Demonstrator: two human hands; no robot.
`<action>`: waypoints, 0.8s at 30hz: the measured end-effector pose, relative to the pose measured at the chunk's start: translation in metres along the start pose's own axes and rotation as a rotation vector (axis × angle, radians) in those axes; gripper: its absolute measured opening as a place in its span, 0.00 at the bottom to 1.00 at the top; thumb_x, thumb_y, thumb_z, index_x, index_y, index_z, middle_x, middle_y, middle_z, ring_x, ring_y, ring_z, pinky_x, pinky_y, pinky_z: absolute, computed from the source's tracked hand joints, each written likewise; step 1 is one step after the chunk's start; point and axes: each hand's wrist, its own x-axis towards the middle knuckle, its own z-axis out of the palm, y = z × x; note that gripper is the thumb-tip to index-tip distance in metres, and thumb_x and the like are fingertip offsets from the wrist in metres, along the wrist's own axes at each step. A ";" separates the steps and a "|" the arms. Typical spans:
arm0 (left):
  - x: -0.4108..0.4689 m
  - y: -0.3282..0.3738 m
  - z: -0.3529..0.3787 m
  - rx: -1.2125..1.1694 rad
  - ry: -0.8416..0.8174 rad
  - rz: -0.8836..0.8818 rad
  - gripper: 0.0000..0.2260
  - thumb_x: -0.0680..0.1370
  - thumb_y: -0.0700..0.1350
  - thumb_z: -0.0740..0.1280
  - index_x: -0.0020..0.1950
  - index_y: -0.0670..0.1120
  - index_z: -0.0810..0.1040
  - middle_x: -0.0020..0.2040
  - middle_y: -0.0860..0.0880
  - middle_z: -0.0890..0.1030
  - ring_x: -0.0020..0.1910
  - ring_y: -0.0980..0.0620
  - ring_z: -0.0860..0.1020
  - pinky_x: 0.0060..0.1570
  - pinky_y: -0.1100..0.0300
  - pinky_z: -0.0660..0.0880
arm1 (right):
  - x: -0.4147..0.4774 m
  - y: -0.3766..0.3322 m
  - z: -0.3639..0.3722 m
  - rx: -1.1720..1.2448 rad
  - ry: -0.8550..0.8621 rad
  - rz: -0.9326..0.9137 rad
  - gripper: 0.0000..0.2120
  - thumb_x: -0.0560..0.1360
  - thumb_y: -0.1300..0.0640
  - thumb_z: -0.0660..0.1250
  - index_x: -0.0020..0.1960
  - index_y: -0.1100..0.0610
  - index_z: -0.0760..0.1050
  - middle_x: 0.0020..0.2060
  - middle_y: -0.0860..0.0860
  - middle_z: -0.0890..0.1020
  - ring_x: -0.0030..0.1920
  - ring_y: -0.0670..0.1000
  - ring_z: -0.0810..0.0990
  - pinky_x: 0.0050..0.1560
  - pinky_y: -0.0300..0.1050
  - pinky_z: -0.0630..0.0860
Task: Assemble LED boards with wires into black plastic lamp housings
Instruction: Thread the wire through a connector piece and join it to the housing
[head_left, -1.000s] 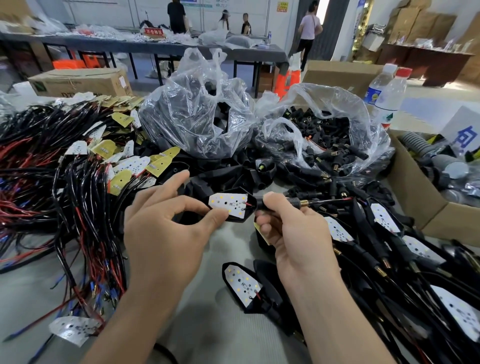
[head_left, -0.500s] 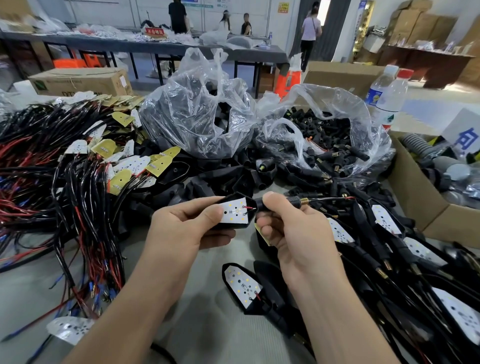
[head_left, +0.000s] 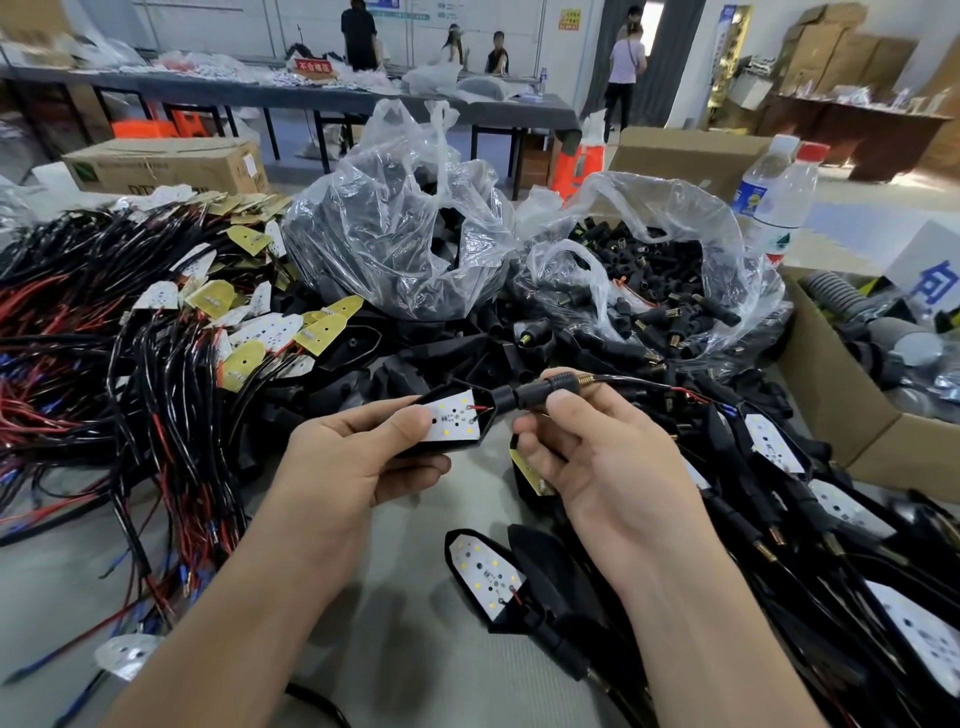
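Still gripping one housing (head_left: 488, 418) with left hand (head_left: 358, 467), thumb on board (head_left: 454, 421).
Pinching stem (head_left: 545, 389) with right hand (head_left: 608, 467); two bags (head_left: 395, 234) behind.

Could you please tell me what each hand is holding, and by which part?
The left hand holds the housing by its wide end, thumb on the LED board; the right hand pinches its stem beside the spring.
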 end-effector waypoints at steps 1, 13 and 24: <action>0.000 0.000 0.000 0.005 -0.009 -0.001 0.19 0.65 0.45 0.74 0.53 0.39 0.85 0.43 0.36 0.86 0.31 0.48 0.84 0.30 0.63 0.80 | 0.000 0.000 0.000 -0.005 -0.003 -0.009 0.07 0.81 0.70 0.62 0.51 0.62 0.78 0.41 0.57 0.83 0.37 0.51 0.82 0.38 0.41 0.82; -0.006 0.002 0.002 0.006 -0.040 0.080 0.13 0.62 0.46 0.76 0.44 0.46 0.90 0.40 0.37 0.86 0.29 0.49 0.82 0.30 0.63 0.79 | -0.001 -0.005 -0.004 -0.118 0.032 -0.052 0.04 0.78 0.66 0.68 0.44 0.62 0.77 0.36 0.59 0.83 0.32 0.51 0.79 0.34 0.41 0.76; -0.012 -0.001 0.010 0.019 0.016 0.167 0.09 0.64 0.47 0.75 0.43 0.51 0.90 0.40 0.41 0.87 0.29 0.50 0.83 0.31 0.64 0.79 | -0.001 -0.006 -0.005 -0.226 0.187 -0.114 0.07 0.73 0.60 0.74 0.40 0.57 0.77 0.28 0.54 0.76 0.26 0.47 0.67 0.24 0.35 0.64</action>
